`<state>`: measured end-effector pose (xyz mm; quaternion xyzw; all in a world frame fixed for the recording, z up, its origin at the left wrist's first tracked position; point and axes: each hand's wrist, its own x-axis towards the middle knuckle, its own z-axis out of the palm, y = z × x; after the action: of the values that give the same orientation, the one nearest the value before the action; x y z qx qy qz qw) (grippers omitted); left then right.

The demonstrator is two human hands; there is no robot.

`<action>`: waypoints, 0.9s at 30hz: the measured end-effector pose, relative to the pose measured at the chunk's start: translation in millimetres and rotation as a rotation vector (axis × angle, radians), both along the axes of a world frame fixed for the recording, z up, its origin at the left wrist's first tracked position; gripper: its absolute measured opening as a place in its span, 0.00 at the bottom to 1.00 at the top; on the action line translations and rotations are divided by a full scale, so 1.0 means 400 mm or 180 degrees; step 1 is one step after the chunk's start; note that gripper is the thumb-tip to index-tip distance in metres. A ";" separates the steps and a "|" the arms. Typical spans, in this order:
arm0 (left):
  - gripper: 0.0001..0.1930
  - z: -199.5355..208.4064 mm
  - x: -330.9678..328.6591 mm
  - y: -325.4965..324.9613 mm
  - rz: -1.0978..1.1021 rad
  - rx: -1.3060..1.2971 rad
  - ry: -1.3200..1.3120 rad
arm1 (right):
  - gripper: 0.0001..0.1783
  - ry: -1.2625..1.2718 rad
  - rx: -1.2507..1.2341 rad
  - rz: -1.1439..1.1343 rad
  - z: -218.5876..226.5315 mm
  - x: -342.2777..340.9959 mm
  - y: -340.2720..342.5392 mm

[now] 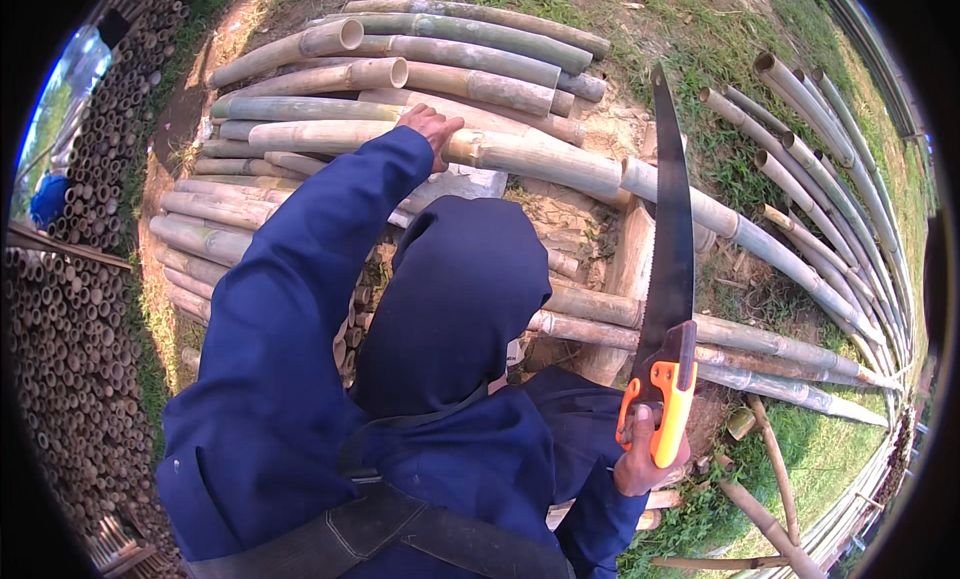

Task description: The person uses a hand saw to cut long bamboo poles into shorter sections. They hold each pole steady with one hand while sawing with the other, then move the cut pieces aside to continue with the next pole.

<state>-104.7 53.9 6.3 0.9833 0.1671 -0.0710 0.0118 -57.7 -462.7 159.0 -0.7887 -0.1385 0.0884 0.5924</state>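
Note:
My left hand (433,134) is closed over a pale bamboo pole (535,164), its fingers curled across the top. In my right hand (650,461) is a handsaw (672,229), gripped by its orange and black handle. The saw's long dark toothed blade points up and away, crossing in front of the bamboo; whether it touches any pole I cannot tell. Just left of the blade, the held pole ends against a longer greenish bamboo pole (745,234) that runs off to the right. A wooden block (630,254) lies under the poles near that joint.
Cut bamboo lengths (480,54) are piled at the far left and middle. Several long poles (800,149) fan out at the right. At the left edge stands a large stack of bamboo ends (75,359). Thin sticks (770,529) lie at the lower right, on grass.

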 end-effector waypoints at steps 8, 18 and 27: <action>0.42 0.109 -0.277 0.198 0.0406 0.0319 0.0565 | 0.08 -0.0381 0.0392 -0.0410 0.012 0.027 -0.029; 0.28 0.008 -0.566 0.374 0.2005 0.1211 0.0723 | 0.08 -0.0296 0.0499 -0.0894 0.009 0.008 -0.033; 0.34 -0.167 -0.492 0.443 0.2494 -0.0041 0.0194 | 0.07 -0.0041 0.0658 -0.1110 0.080 0.000 -0.092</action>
<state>-301.4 231.2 -60.4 0.8424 0.5296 -0.0913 0.0393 -57.9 -499.6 191.1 -0.7363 -0.0120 -0.0352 0.6757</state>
